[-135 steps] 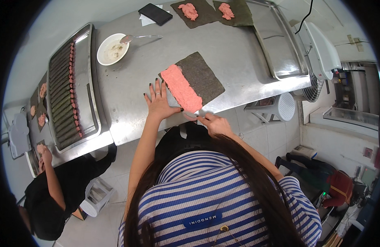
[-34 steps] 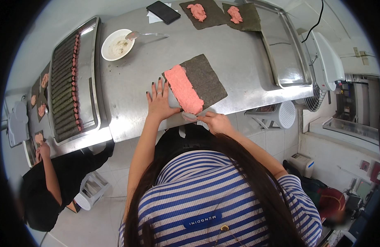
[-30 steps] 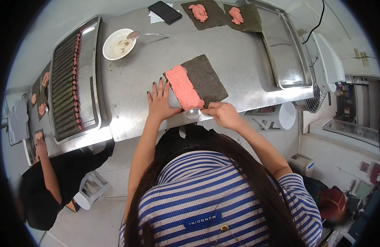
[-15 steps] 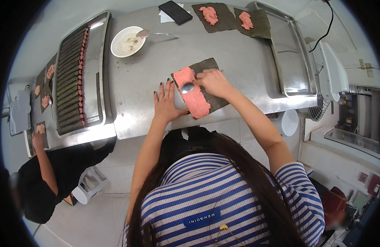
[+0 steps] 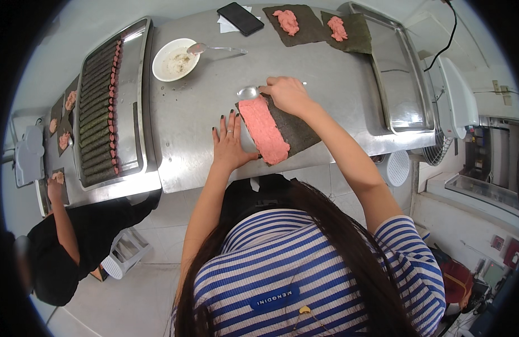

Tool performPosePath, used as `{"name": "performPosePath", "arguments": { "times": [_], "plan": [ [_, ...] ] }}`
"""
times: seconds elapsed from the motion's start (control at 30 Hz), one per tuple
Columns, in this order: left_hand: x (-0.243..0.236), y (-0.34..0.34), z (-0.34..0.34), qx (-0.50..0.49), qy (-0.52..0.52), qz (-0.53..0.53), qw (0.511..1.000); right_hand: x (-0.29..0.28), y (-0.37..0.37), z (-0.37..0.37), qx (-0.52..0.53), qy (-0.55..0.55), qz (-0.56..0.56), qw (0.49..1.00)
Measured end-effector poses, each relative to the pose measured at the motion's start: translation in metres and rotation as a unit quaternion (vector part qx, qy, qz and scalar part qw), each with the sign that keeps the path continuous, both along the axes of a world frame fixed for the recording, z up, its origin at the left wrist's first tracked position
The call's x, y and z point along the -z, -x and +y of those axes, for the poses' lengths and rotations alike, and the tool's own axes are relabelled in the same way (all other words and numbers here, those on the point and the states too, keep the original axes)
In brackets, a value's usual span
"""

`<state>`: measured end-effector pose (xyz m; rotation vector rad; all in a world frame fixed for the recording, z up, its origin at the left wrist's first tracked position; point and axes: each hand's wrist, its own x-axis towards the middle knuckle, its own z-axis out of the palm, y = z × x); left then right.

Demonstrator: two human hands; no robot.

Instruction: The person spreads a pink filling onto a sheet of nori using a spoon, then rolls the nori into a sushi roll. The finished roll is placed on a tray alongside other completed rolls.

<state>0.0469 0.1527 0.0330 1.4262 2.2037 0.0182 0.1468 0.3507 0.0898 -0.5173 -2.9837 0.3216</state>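
A dark seaweed sheet (image 5: pixel 296 132) lies on the steel table with a band of pink paste (image 5: pixel 265 129) along its left side. My right hand (image 5: pixel 286 96) is closed around a metal spoon (image 5: pixel 248 92), whose bowl is at the band's far end; part of the handle is hidden under my fingers. My left hand (image 5: pixel 230 145) rests with fingers spread beside the sheet's left edge, thumb at its near part. A white bowl (image 5: pixel 172 67) with pale residue and a second spoon (image 5: pixel 225 49) sits beyond my hands, to the left.
A steel tray (image 5: pixel 138 129) of several filled rolls stands left; another tray (image 5: pixel 405 84) stands right. Farther back lie seaweed sheets (image 5: pixel 304 31) with pink heaps and a phone (image 5: pixel 241 19). A co-worker's hand (image 5: pixel 55 192) works at the left; white stools (image 5: pixel 397 171) stand below the table.
My right hand has moved the spoon from the band's near end, over its middle, to the far end. My left hand stays beside the sheet, shifted slightly in the view with the whole table.
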Motion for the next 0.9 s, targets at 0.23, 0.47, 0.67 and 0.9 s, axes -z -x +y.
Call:
{"name": "performPosePath", "arguments": {
  "times": [0.23,0.47,0.67,0.9],
  "plan": [
    [0.002,0.0,0.0,0.007,-0.017,0.007,1.0,0.024,-0.013,0.006,-0.069,-0.035,-0.015,0.997],
    [-0.002,-0.001,0.0,0.013,-0.01,0.027,0.999,0.009,-0.002,-0.006,0.001,-0.032,-0.05,0.998],
    [-0.002,-0.001,0.0,0.013,-0.008,0.024,1.0,0.012,-0.032,-0.037,-0.038,0.005,-0.13,0.991],
    [-0.006,-0.002,0.002,0.012,0.01,0.015,1.0,-0.008,-0.044,-0.017,0.026,0.109,-0.108,0.988]
  ]
}}
